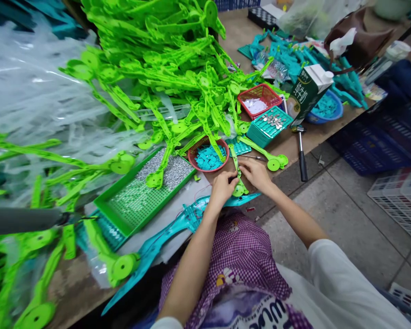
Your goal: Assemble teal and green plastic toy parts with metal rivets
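My left hand [223,186] is closed at the edge of a lime-green plastic part [239,188], which stands close to the table's front edge. Something small and dark shows at its fingertips, too small to name. My right hand [255,173] pinches the same part from the other side, its fingertips close to the left ones. Beneath both hands lies a long turquoise plastic piece [178,224] along the table edge. Just beyond the hands, a round red basket [191,161] holds small blue pieces. A thin metal tool [253,156] lies beyond my right hand.
Heaped green parts [150,59] fill the back. A green tray [99,203] of small metal pieces stands left, near a grey power-tool-like shaft [23,220]. To the right are a hammer [302,155], stacked turquoise trays [260,136], a red basket [243,101] and a milk carton [306,93].
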The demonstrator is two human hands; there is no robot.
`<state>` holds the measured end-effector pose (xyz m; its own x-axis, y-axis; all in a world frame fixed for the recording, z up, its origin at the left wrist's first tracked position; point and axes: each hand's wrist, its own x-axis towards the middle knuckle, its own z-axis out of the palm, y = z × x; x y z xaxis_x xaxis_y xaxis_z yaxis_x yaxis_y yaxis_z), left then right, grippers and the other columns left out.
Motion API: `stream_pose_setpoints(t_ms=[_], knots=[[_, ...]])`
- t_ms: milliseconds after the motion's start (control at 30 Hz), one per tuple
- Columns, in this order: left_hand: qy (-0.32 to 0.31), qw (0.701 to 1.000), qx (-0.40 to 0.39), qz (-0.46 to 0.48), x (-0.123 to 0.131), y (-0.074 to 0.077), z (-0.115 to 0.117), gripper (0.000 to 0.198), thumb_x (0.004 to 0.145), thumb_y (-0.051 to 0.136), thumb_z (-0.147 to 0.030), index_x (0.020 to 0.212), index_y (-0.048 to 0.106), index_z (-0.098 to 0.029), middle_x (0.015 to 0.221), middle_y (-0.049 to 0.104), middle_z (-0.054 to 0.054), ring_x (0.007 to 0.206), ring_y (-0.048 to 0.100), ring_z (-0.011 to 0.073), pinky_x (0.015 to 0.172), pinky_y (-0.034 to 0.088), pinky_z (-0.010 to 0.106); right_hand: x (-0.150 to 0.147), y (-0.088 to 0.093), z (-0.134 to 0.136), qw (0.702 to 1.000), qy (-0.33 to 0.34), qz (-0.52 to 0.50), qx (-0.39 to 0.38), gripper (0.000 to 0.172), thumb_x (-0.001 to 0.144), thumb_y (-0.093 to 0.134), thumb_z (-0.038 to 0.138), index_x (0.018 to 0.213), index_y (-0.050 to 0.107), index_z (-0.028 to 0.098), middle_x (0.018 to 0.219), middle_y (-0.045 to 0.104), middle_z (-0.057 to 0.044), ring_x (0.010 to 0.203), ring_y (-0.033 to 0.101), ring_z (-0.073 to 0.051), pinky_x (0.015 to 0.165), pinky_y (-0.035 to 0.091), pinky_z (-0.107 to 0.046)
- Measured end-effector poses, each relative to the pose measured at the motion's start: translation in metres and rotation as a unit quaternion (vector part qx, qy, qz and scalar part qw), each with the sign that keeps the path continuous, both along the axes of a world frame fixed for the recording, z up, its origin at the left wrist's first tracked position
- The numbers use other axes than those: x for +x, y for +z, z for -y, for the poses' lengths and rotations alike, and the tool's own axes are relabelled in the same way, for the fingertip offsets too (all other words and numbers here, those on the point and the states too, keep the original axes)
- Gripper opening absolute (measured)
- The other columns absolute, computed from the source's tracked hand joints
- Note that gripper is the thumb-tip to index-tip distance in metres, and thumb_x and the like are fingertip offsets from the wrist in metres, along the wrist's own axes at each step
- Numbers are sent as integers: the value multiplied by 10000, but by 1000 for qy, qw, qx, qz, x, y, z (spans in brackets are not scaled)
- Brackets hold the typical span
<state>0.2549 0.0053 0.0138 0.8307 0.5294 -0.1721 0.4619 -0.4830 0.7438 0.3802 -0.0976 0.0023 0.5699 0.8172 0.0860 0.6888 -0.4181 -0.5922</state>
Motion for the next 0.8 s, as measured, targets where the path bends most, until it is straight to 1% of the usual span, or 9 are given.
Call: stream_pose_setpoints(t_ms=[133, 300, 400, 467, 533, 633, 700, 800], knots=[[-4, 1000, -2, -1, 0, 1, -1, 301, 834, 658, -105, 1111, 745, -185, 1095, 754, 69, 1067, 687, 236, 993, 499, 346, 0, -4, 0, 1000, 4, 20, 2, 302, 944, 519, 232, 1187, 699, 220, 1163, 718, -88, 1081, 665, -246, 940, 511, -370], [-16, 1000, 3, -4, 0, 1, -1, 288, 849, 649, -131, 1114, 744, -191, 1124, 746, 74, 1079, 682, 233, 1005, 486, 336, 3, -8, -3, 999, -20, 7, 44, 314, 926, 546, 240, 1209, 675, 195, 1111, 731, -87, 1010, 678, -233, 917, 514, -361], [-20, 1000, 11, -18, 0, 1, 0, 291, 863, 639, -148, 1133, 734, -196, 1158, 734, 77, 1101, 670, 239, 1005, 476, 348, 4, -11, -7, 998, -20, -10, 58, 258, 930, 531, 244, 1113, 708, 201, 1108, 736, -81, 998, 678, -222, 901, 508, -346], [-17, 999, 23, -29, -1, 2, 1, 293, 876, 631, -173, 1150, 725, -214, 1172, 728, 72, 1110, 664, 248, 999, 472, 369, 6, -12, -10, 998, -32, -20, 58, 224, 920, 531, 235, 1039, 718, 200, 1052, 748, -75, 954, 682, -216, 874, 507, -337], [-18, 998, 40, -43, -2, 4, 2, 292, 890, 622, -205, 1166, 715, -230, 1174, 725, 67, 1108, 660, 262, 985, 468, 392, 7, -11, -14, 998, -38, -20, 53, 202, 903, 540, 220, 1010, 710, 198, 1014, 749, -72, 916, 680, -213, 851, 506, -332], [-37, 995, 67, -59, -2, 7, 1, 285, 905, 609, -236, 1172, 708, -230, 1170, 721, 73, 1112, 654, 278, 965, 464, 400, 10, -5, -20, 999, -33, -10, 29, 184, 878, 559, 198, 1007, 690, 196, 1001, 741, -71, 902, 675, -218, 820, 500, -328], [-52, 994, 78, -56, -2, 7, -1, 281, 909, 604, -240, 1171, 706, -225, 1164, 719, 77, 1100, 656, 271, 956, 466, 384, 13, 1, -23, 999, -26, -21, 3, 154, 860, 569, 181, 966, 679, 195, 923, 741, -55, 854, 678, -213, 784, 496, -315], [-66, 993, 84, -48, -1, 5, -3, 273, 905, 605, -231, 1158, 705, -203, 1144, 719, 87, 1067, 662, 255, 942, 474, 359, 19, 7, -29, 997, -17, -77, -22, 95, 855, 565, 173, 885, 652, 195, 758, 710, -13, 694, 665, -174, 720, 494, -285]])
